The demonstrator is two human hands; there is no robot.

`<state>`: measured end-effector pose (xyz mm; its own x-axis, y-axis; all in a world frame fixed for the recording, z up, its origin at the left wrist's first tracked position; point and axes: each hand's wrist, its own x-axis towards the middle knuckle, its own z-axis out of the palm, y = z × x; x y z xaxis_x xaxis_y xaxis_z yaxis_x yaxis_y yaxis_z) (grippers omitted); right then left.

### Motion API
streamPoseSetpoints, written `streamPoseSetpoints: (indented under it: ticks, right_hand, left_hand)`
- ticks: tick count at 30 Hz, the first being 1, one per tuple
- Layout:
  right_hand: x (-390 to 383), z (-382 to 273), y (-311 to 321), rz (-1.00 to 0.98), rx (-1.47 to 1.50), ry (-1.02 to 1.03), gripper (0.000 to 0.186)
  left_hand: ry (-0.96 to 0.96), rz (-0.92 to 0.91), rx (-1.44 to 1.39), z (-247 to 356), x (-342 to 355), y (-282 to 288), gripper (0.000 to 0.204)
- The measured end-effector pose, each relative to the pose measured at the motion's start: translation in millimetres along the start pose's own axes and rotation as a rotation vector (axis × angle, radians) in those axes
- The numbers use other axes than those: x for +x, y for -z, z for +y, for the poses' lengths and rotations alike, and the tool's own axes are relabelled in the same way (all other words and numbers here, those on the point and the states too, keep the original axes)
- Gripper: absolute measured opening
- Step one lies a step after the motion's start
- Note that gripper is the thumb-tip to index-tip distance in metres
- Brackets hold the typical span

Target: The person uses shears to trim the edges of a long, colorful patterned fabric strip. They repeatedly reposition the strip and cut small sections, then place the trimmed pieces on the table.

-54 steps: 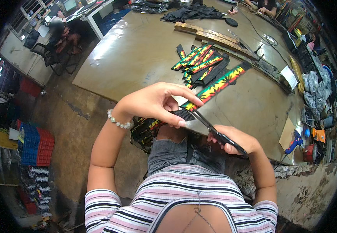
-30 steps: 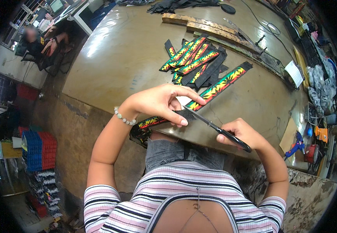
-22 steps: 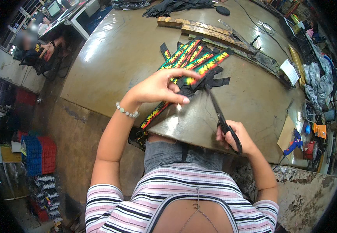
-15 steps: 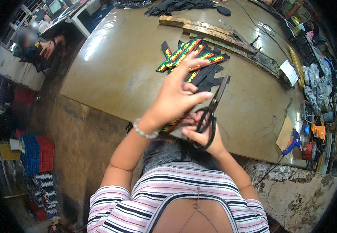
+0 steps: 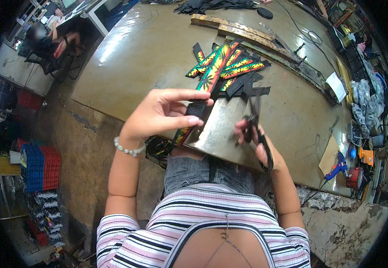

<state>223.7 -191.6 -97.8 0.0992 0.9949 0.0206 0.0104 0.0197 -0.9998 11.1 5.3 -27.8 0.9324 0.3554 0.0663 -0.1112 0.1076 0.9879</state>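
My left hand [image 5: 162, 114], a bead bracelet on its wrist, grips a strap [image 5: 210, 76] printed with dark leaves on green, yellow and red; a black mesh section [image 5: 197, 108] shows between thumb and fingers. The strap stands diagonally over the table's front edge, its upper end over a pile [image 5: 243, 69] of similar printed and plain black strips. To its right, my right hand [image 5: 265, 152] holds black scissors [image 5: 265, 158], blurred, blades pointing up toward the pile.
The metal-topped table [image 5: 127, 71] carries wooden bars [image 5: 243, 33], black straps [image 5: 207, 5], a cable and a blue glue gun [image 5: 334, 172]. Plastic bags line the right. A seated person [image 5: 46, 42] is at upper left; another person's arm shows at top right. Stacked crates [image 5: 39, 165] stand lower left.
The scissors have left the strap they crossed earlier and now point upward. The strap has swung more upright. In the last half second my hands have moved apart, the right one rightward.
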Motion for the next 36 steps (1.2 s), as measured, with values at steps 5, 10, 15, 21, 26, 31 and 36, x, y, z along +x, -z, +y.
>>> streamPoseSetpoints:
  ticks: [5,10,15,21,26,31,36]
  right_hand:
    - [-12,-20,35,-0.446,-0.198,-0.060,0.089]
    - [1,-39,40,-0.562,-0.299,-0.007,0.089]
    - [10,-51,43,-0.551,-0.318,-0.011,0.085]
    - [14,-54,53,-0.534,-0.409,0.052,0.072]
    - [15,-53,54,-0.397,-0.516,-0.111,0.047]
    - [2,-32,55,-0.221,-0.440,-0.010,0.047]
    - [-11,9,34,-0.006,0.228,-0.118,0.065]
  left_hand:
    - [0.067,-0.144,-0.027,26,11,3,0.062]
    - [0.169,-0.280,0.154,21,28,-7,0.060]
    - [0.232,-0.349,0.077,11,38,-13,0.061]
    - [0.270,-0.347,0.144,3,44,-9,0.064]
    - [0.282,-0.337,0.135,5,46,-12,0.067]
    - [0.186,-0.229,0.128,5,51,-12,0.064]
    - [0.084,0.034,0.280,-23,79,0,0.088]
